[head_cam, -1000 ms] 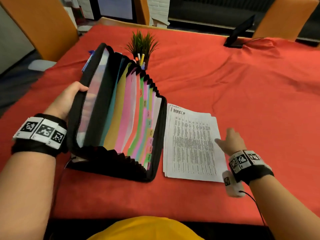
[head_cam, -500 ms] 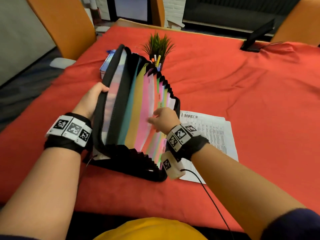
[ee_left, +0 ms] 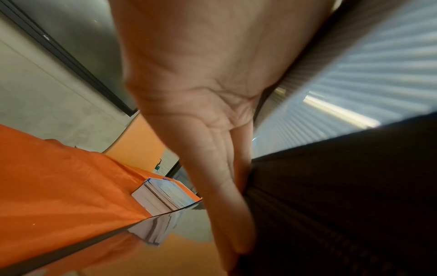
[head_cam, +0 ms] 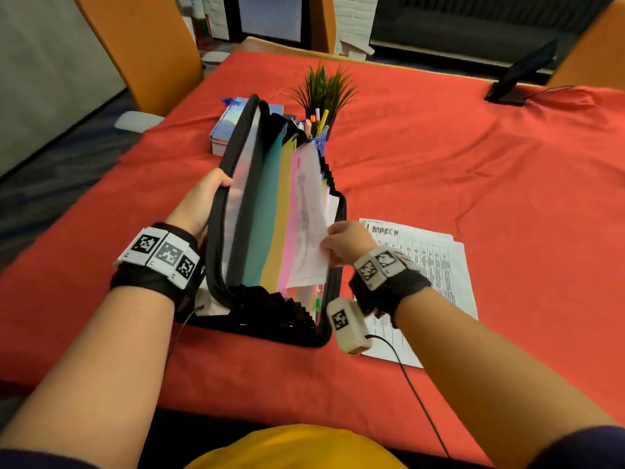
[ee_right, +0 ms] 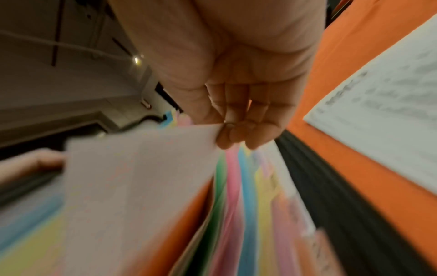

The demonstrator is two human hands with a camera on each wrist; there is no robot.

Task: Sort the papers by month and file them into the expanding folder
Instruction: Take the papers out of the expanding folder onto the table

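Observation:
A black expanding folder (head_cam: 267, 231) with coloured dividers stands open on the red tablecloth. My left hand (head_cam: 203, 201) grips its outer cover from the left, fingers curled over the zip edge (ee_left: 236, 186). My right hand (head_cam: 341, 242) pinches the edge of a white printed sheet (head_cam: 307, 218) that stands among the front dividers, between thumb and fingertips (ee_right: 234, 134). A stack of papers (head_cam: 429, 265) headed "MARCH" lies flat to the right of the folder, under my right wrist.
Behind the folder stand a small potted plant (head_cam: 324, 86) and a pen cup (head_cam: 316, 128). A stack of books (head_cam: 230, 126) lies at the back left. A dark tablet stand (head_cam: 521, 76) is far right. Orange chairs (head_cam: 142, 45) ring the table.
My right hand left the paper stack, reached into the folder and now pinches a white sheet standing among the dividers. The left hand keeps holding the cover.

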